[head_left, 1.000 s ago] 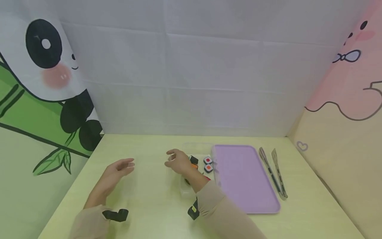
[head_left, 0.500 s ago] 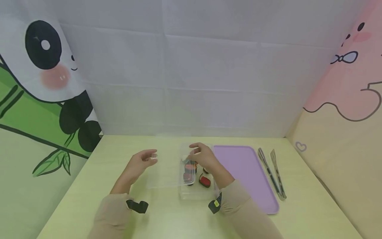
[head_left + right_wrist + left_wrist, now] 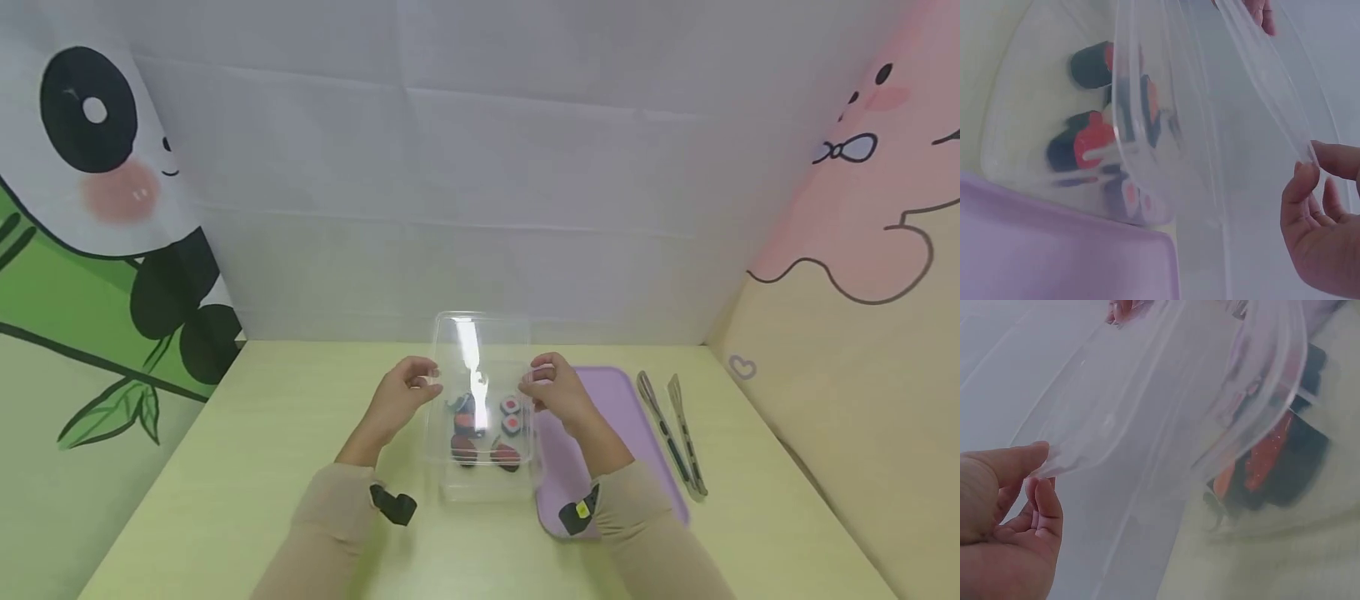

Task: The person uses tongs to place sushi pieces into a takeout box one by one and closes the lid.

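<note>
A clear plastic lid (image 3: 450,342) is held above a clear plastic box (image 3: 487,490). My left hand (image 3: 401,396) pinches the lid's left edge between thumb and fingers; in the left wrist view the left hand (image 3: 1016,506) shows this grip closely. On the opposite edge, my right hand (image 3: 562,392) pinches likewise, and the right wrist view has that hand (image 3: 1329,212) on the rim. Through the lid I see toy-like sushi pieces inside the box: two small round rolls (image 3: 511,425) and several dark pieces with red or orange tops (image 3: 506,455).
A purple tray (image 3: 603,383) lies right of the box, partly behind my right forearm. Tongs (image 3: 678,442) lie farther right on the pale yellow table (image 3: 315,375). A white cloth backdrop (image 3: 330,250) stands behind, with cartoon-printed panels at both sides.
Both hands have come to either side of the box. The lid, seen half a second ago partly left of the box, has shifted right and is now over it.
</note>
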### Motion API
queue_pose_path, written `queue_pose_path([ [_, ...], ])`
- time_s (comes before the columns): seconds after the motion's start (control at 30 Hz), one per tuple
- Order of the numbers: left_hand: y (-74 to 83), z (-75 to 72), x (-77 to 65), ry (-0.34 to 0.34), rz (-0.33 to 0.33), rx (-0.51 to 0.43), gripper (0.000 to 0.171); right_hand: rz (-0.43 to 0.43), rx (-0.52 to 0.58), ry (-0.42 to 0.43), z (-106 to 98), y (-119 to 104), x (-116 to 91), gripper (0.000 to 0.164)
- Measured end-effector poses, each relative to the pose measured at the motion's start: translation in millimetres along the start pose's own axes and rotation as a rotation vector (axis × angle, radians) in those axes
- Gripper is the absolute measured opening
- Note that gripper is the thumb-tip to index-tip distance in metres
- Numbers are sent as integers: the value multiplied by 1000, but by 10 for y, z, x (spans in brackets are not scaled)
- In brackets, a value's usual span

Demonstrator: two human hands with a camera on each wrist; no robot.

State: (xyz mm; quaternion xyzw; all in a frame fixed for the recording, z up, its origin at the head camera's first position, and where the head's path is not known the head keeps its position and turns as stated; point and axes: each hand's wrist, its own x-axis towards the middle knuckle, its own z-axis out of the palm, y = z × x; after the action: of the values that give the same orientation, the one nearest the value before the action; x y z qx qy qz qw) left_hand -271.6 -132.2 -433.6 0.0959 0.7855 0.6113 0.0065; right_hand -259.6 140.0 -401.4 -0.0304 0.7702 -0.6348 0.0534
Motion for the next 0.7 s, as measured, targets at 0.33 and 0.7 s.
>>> queue_pose_path([
  [0.33,190,79,66,10,-10,-52,35,7,-1,15,-233,-36,41,28],
  [0.7,364,94,20,32,10,-73,27,-37,139,-58,-392,-103,-4,23],
])
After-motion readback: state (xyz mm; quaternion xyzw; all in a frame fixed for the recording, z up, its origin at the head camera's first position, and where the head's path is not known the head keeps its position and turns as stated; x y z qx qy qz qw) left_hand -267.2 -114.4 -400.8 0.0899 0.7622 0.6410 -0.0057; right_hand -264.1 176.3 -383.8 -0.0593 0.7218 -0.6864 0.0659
